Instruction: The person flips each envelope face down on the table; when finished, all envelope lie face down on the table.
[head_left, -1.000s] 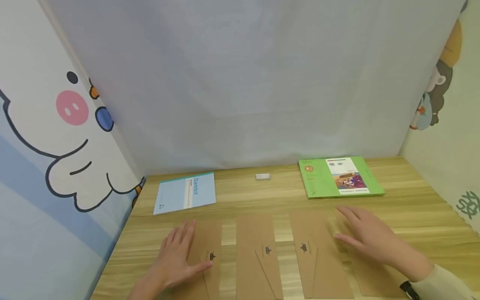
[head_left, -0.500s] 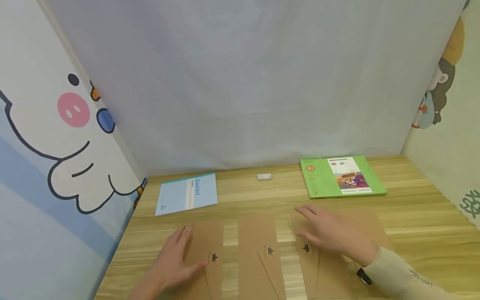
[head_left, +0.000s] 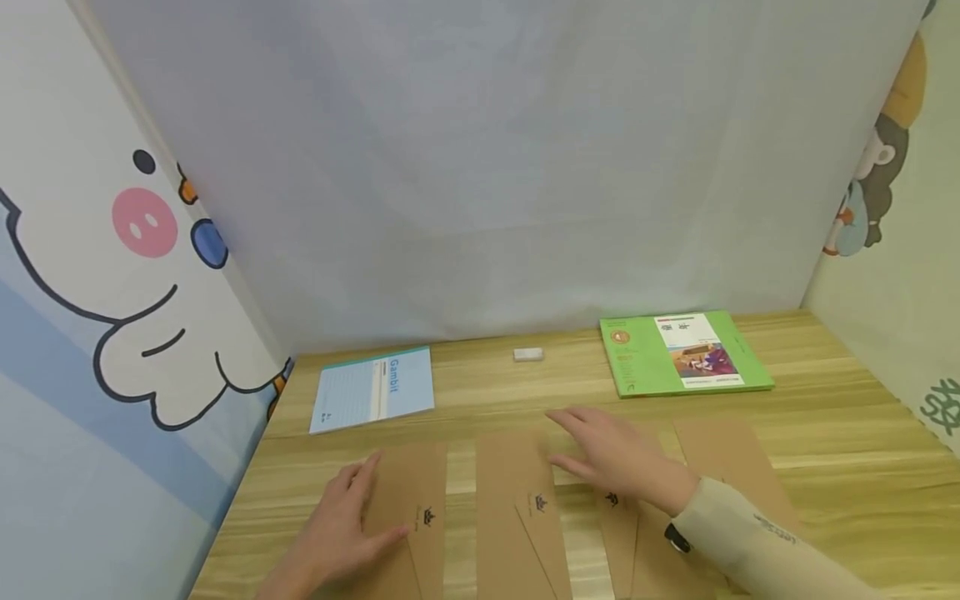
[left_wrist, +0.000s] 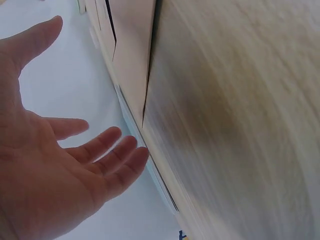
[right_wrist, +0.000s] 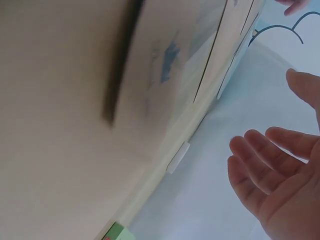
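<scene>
Four brown paper envelopes lie side by side on the wooden table. My left hand (head_left: 335, 533) is over the left edge of the leftmost envelope (head_left: 429, 475), thumb and fingers spread. The second envelope (head_left: 510, 475) lies flat with its crown print showing. My right hand (head_left: 618, 457) is above the gap between the second and third envelopes, its forearm crossing over the third (head_left: 621, 542) and part of the fourth (head_left: 731, 450). In the left wrist view the left hand (left_wrist: 75, 155) holds nothing; in the right wrist view the right hand (right_wrist: 275, 175) is likewise empty with fingers loosely extended.
At the back of the table (head_left: 495, 396) lie a light blue notebook (head_left: 375, 387) on the left, a small white block (head_left: 528, 354) in the middle and a green book (head_left: 637, 367) on the right. A grey curtain (head_left: 480, 167) hangs behind them.
My right hand has moved left, from beside the fourth envelope, across the third, to near the second. The left hand has stayed almost in place. The envelopes show no clear shift.
</scene>
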